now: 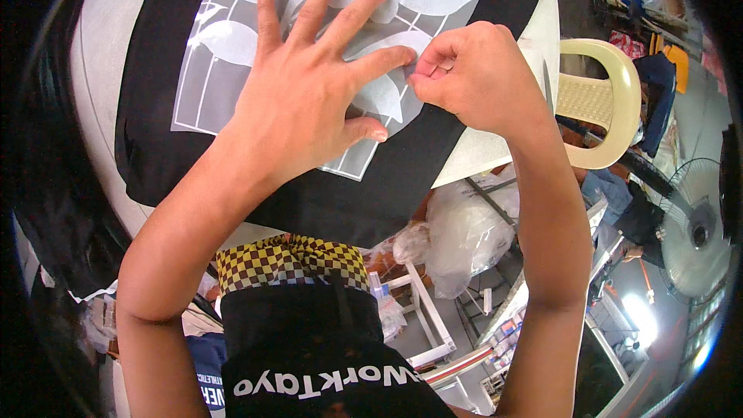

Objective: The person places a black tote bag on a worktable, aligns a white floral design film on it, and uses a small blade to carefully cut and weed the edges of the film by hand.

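Observation:
A translucent film sheet point(197, 104) with white leaf and flower shapes and thin white lines lies over black fabric point(159, 85). My left hand point(302, 85) rests flat on the film, palm down, fingers and thumb spread wide. At the film's right edge, my right hand point(484, 73) has its thumb and forefinger pinched together on the margin, the other fingers curled in. The tips of that pinch are close beside my left forefinger. My palm and fingers cover part of the printed pattern, and the film's upper end runs out of view.
The fabric spreads over a white table point(97, 70) and hangs past its near edge. To the right stand a cream plastic chair point(619, 108) and a fan point(696, 228). Below the table edge are clear plastic bags point(472, 236) and a white frame point(426, 313).

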### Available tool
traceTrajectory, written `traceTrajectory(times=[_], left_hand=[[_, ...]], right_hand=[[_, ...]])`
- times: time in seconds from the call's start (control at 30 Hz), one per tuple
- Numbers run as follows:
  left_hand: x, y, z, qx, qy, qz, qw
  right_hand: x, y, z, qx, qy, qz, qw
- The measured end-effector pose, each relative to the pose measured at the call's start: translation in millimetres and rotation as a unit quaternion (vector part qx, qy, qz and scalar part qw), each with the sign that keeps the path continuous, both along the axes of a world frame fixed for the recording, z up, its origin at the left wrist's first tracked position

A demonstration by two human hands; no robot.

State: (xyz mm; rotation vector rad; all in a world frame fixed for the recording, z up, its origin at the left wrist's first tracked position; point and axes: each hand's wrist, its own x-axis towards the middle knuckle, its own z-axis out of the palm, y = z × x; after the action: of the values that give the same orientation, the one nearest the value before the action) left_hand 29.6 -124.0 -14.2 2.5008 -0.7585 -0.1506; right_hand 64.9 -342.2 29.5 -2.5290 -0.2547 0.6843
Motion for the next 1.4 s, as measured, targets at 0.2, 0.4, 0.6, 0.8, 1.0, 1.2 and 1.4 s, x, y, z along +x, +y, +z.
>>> traceTrajectory(times=[0.2, 0.4, 0.6, 0.8, 1.0, 1.2, 1.4], left_hand=[[-2, 1, -3, -0.016, 0.008, 0.007, 1.000], [0, -4, 5, -0.022, 0.013, 0.010, 1.000], [-1, -3, 5, -0.030, 0.025, 0.020, 0.999], [2, -9, 9, -0.007, 0.051, 0.030, 0.998], [2, -11, 7, 0.016, 0.064, 0.042, 0.997], [2, -3, -22, 0.084, -0.064, -0.017, 0.994], [9, -2, 7, 0.053, 0.071, -0.041, 0.995]], right_hand=[[-2, 8, 4, -0.028, -0.044, 0.089, 0.995], [17, 3, 15, -0.079, -0.070, 0.089, 0.990], [16, 5, 18, -0.129, -0.095, 0.075, 0.984], [9, 7, 8, -0.044, -0.059, 0.096, 0.993], [2, 9, 2, -0.025, -0.035, 0.108, 0.993], [6, 4, 0, -0.006, -0.059, 0.099, 0.993], [25, -11, 7, -0.059, -0.101, 0.046, 0.992]])
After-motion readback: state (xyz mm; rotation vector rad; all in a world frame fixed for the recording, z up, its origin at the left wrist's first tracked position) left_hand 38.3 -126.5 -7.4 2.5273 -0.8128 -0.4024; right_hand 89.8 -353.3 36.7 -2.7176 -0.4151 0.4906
